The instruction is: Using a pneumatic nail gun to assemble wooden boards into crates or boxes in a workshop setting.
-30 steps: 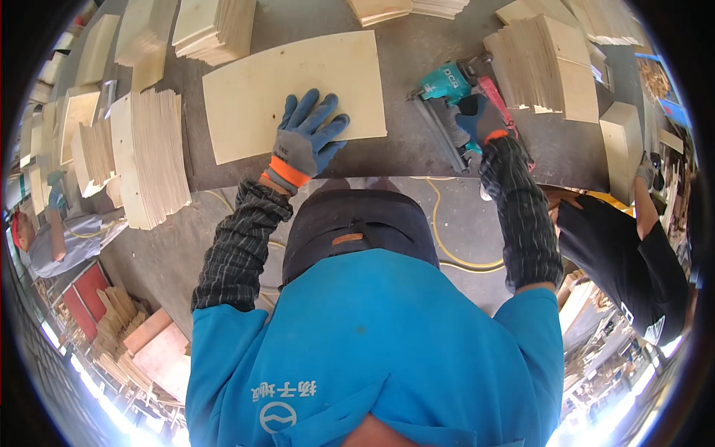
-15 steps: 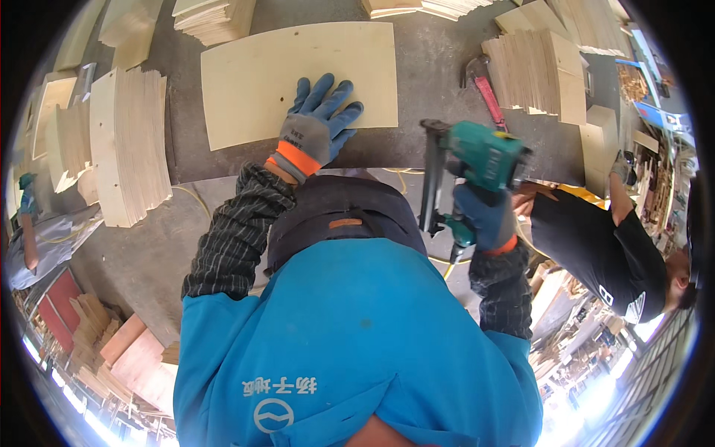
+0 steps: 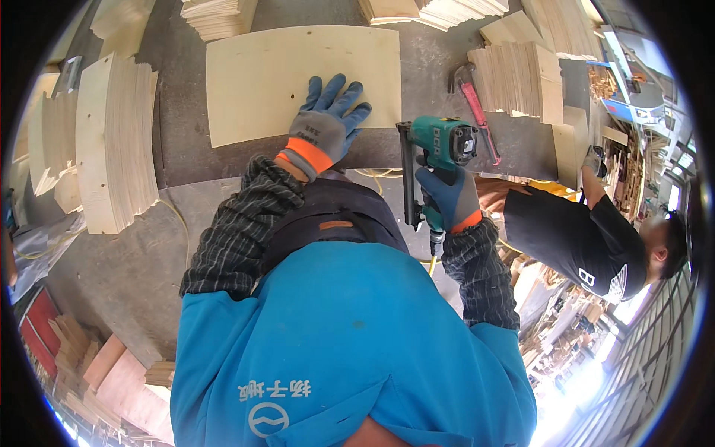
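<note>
A pale wooden panel (image 3: 261, 89) lies on the dark worktable (image 3: 179, 104) in front of me. My left hand (image 3: 324, 127), in a grey and blue glove with an orange cuff, rests on the panel's near right part, fingers spread. My right hand (image 3: 450, 195), gloved alike, is wrapped round the handle of a green nail gun (image 3: 439, 140) with a black magazine. The nail gun is held just off the panel's near right corner, and a yellow hose leads down from its handle.
A claw hammer (image 3: 478, 112) with a red handle lies on the table right of the nail gun. Stacks of thin boards stand at the left (image 3: 126, 141), at the right (image 3: 514, 78) and along the far side (image 3: 220, 15). Another person in black (image 3: 573, 235) works at the right.
My right hand has brought the nail gun left, nearer the panel, and it now looks steadier. My left hand keeps its place on the panel. The whole view has shifted slightly.
</note>
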